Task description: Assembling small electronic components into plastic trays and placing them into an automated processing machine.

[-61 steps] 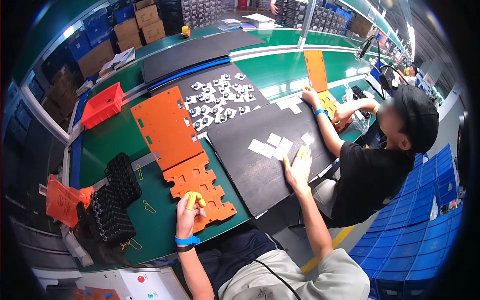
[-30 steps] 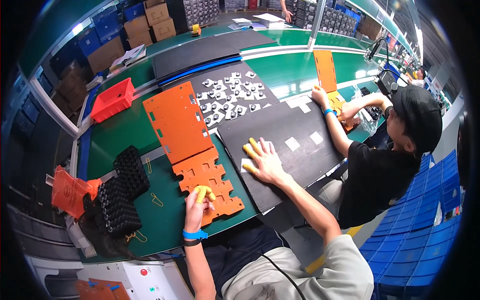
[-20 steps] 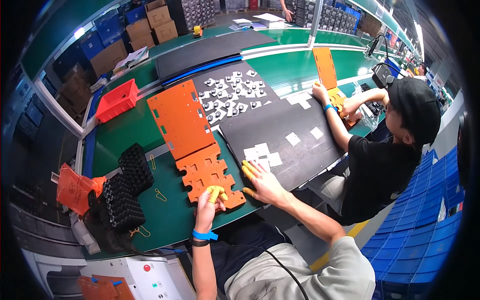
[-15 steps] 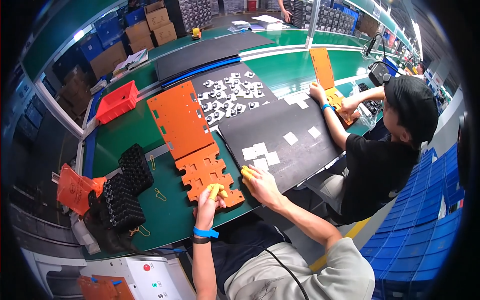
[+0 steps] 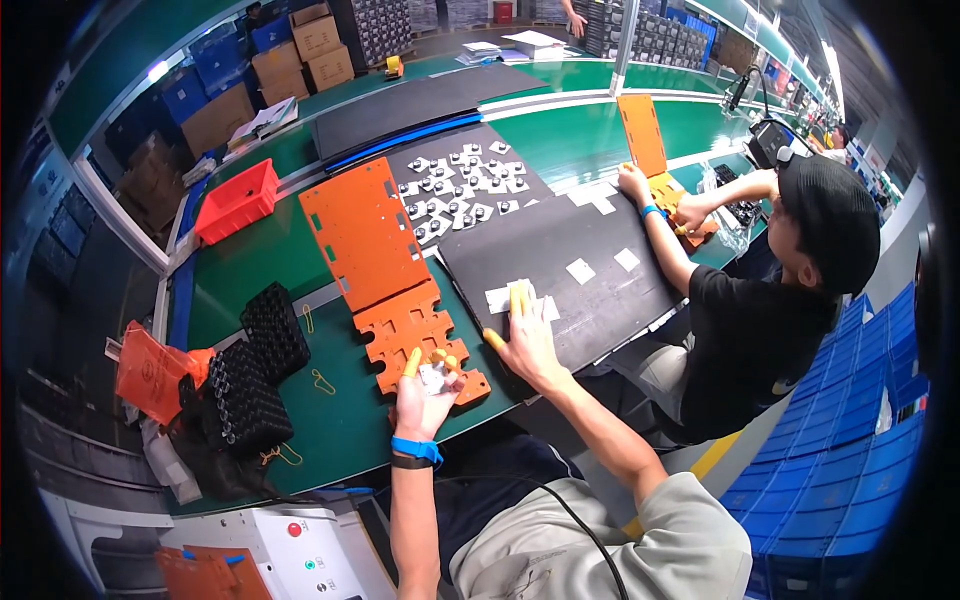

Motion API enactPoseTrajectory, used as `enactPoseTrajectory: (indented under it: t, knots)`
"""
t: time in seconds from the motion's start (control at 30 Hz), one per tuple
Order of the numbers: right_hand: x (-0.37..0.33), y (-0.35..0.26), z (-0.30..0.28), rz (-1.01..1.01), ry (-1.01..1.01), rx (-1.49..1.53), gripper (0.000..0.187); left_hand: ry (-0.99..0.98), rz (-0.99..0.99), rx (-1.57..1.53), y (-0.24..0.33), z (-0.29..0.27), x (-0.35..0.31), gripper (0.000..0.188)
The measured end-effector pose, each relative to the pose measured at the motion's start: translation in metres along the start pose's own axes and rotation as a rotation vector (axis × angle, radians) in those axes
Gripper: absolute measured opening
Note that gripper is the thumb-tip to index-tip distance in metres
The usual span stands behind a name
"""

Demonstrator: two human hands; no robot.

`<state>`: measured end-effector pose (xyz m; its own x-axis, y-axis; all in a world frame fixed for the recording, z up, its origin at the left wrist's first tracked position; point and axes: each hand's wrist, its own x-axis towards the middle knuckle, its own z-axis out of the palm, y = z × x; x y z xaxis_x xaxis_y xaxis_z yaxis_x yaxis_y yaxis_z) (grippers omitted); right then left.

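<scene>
My left hand [image 5: 425, 400], with yellow finger covers and a blue wrist strap, is turned palm up over the near end of an orange fixture [image 5: 400, 335]. Its fingers curl loosely around a small whitish piece [image 5: 433, 379], too small to make out fully. The fixture's notched lower plate lies on the green table, with its flat orange lid [image 5: 365, 232] folded back beyond. To the right, my right hand [image 5: 530, 345] is open, fingers stretched over a cluster of white cards [image 5: 498, 300] on a black board [image 5: 600, 275]. Its fingertips cover part of them.
White cards with small black parts [image 5: 465, 185] lie beyond the board. Left of the fixture are black trays [image 5: 245, 395], yellow clips [image 5: 322, 382] and a red bin [image 5: 237, 202]. A co-worker in a black cap [image 5: 828, 215] works at another orange fixture [image 5: 645, 135] on the right.
My right hand has moved forward from the board's near edge onto the white cards, its fingers straightening. My left hand has loosened and turned up, showing the whitish piece.
</scene>
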<state>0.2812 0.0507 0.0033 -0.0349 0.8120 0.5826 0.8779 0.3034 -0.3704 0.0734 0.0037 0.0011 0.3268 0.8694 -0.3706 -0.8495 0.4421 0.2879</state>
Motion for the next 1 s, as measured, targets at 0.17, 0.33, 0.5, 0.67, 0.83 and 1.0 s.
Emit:
enactPoseTrajectory:
  t: [0.17,0.33,0.5,0.67,0.83,1.0]
  knots:
    - [-0.027,0.011,-0.001,-0.06,-0.323,0.138,0.068,-0.05,-0.016,-0.05,0.004,-0.01,0.005,0.039]
    - [-0.034,-0.002,-0.015,-0.054,-0.366,0.144,0.075,-0.002,0.008,-0.027,0.004,-0.006,0.007,0.037]
    - [-0.022,-0.01,0.005,-0.085,-0.272,-0.019,0.063,-0.034,0.008,-0.011,-0.001,-0.008,0.014,0.038]
    - [0.002,-0.011,0.008,-0.074,0.028,0.155,0.023,-0.154,-0.023,-0.02,-0.001,-0.007,0.018,0.043]
    - [0.003,-0.046,-0.027,-0.216,-0.138,0.384,0.034,-0.115,0.038,-0.035,-0.003,0.006,0.019,0.055]
    - [0.001,-0.001,0.003,0.077,-0.186,-0.017,0.073,-0.052,0.12,-0.003,-0.012,0.003,0.024,0.033]
